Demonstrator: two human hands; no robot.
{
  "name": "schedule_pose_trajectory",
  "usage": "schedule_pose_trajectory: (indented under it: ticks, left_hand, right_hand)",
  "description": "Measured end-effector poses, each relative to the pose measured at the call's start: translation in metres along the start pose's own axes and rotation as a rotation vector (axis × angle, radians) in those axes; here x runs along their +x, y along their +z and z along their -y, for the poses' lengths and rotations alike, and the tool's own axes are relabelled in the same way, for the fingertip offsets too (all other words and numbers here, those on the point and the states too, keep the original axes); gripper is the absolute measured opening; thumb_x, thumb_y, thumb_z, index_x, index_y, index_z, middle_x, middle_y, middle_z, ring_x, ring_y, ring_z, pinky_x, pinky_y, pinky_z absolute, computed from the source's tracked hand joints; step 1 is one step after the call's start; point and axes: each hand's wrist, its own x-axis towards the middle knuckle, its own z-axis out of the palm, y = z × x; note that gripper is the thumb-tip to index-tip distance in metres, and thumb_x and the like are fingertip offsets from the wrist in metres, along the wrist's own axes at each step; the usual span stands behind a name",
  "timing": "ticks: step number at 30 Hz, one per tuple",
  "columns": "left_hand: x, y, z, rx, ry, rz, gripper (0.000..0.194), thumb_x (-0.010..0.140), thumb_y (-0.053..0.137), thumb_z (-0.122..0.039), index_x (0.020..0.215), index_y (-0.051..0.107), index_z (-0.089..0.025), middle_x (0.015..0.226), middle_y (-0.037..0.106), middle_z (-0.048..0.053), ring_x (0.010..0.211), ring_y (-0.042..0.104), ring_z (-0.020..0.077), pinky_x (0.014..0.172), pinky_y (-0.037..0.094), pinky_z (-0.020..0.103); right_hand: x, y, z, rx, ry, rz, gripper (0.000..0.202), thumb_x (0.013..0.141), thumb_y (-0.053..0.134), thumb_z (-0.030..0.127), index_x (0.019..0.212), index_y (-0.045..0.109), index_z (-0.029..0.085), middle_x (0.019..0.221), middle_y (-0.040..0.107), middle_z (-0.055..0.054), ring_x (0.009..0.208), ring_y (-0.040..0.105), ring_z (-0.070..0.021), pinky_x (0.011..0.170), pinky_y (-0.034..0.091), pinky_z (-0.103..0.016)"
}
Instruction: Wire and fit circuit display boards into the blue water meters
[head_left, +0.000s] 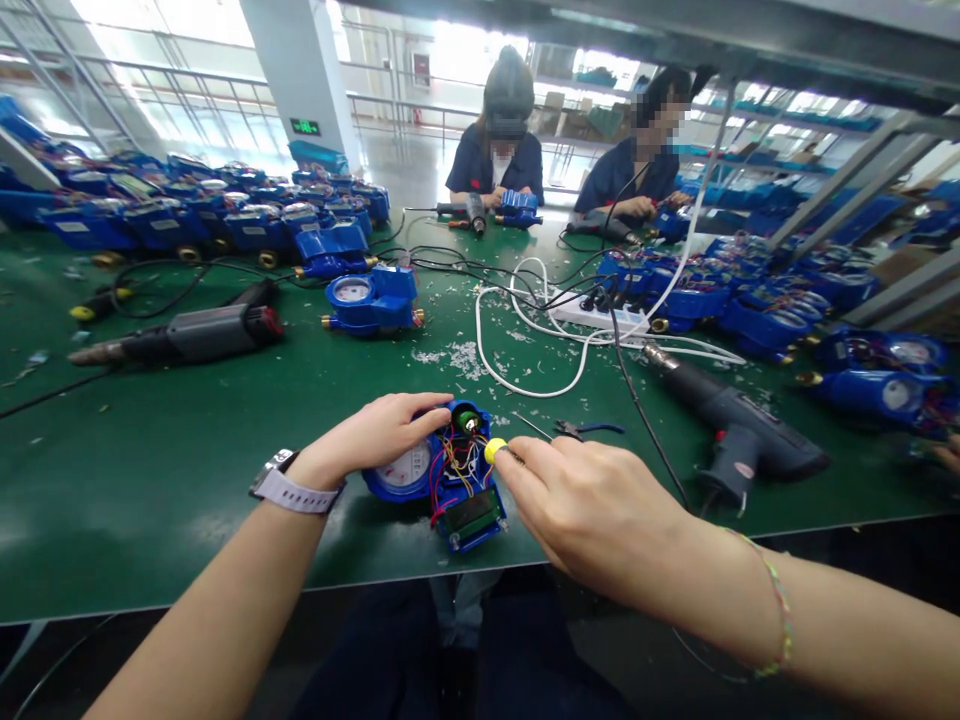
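Observation:
A blue water meter (401,470) lies near the table's front edge. Its electronics box is uncovered, showing coloured wires (463,462), a green round part and a dark green display board (471,514). My left hand (390,425) grips the meter from the upper left, fingers over the box's far edge and thumb by the wires. My right hand (585,490) is closed around a yellow-and-black screwdriver (495,451), its yellow handle end at the box's right side; the rest is hidden by the fingers. Just beyond this hand are a thin metal rod (531,426) and pliers (592,429).
Heat guns (202,335) lie left and right. Another blue meter (373,300) stands ahead, with rows of meters on both sides. A white power strip (600,313) and loose cables cross the table among scraps. Two co-workers (499,150) sit opposite, handling meters.

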Motion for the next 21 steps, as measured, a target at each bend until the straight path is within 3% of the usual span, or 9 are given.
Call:
schedule_pose_trajectory:
  ticks: [3,6,10,16,21]
  left_hand:
    - [0.002,-0.001,0.002,-0.002,-0.001,0.007,0.062,0.093,0.034,-0.057,0.136,0.055,-0.018,0.14,0.057,0.005,0.129,0.054,0.0247,0.111,0.038,0.035]
    - [0.003,-0.001,0.003,0.003,-0.012,0.013,0.061,0.093,0.034,-0.057,0.136,0.055,-0.02,0.141,0.057,0.004,0.129,0.054,0.0248,0.112,0.038,0.036]
    - [0.002,-0.002,0.002,-0.008,-0.019,0.018,0.063,0.092,0.034,-0.059,0.137,0.054,-0.02,0.141,0.056,0.004,0.129,0.053,0.0258,0.113,0.037,0.037]
    - [0.003,-0.001,0.001,-0.01,-0.031,0.023,0.063,0.092,0.036,-0.058,0.138,0.052,-0.019,0.141,0.056,0.004,0.127,0.055,0.0271,0.111,0.04,0.04]
    - [0.002,0.0,0.001,0.002,-0.02,0.022,0.062,0.093,0.036,-0.058,0.139,0.052,-0.021,0.141,0.055,0.003,0.128,0.055,0.0269,0.111,0.04,0.04]
  right_hand:
    - [-0.003,0.007,-0.006,0.022,-0.003,-0.025,0.022,0.088,0.054,0.011,0.107,0.064,0.011,0.094,0.07,-0.012,0.07,0.066,-0.0212,0.052,0.044,-0.029]
    - [-0.002,0.006,-0.011,0.082,0.018,0.041,0.02,0.089,0.053,0.012,0.106,0.062,0.013,0.095,0.07,-0.011,0.073,0.067,-0.021,0.054,0.044,-0.029]
    - [0.007,-0.009,-0.015,0.173,0.081,0.19,0.015,0.087,0.056,0.013,0.101,0.062,0.016,0.087,0.068,-0.007,0.069,0.067,-0.0205,0.049,0.038,-0.027]
    - [0.025,-0.024,-0.019,0.181,0.042,0.252,0.013,0.087,0.055,0.009,0.095,0.064,0.013,0.072,0.066,-0.008,0.059,0.063,-0.0163,0.05,0.037,-0.024]
    - [0.02,-0.012,-0.015,0.11,-0.013,0.172,0.019,0.087,0.05,0.004,0.096,0.065,0.011,0.075,0.066,-0.009,0.06,0.061,-0.0179,0.047,0.035,-0.026]
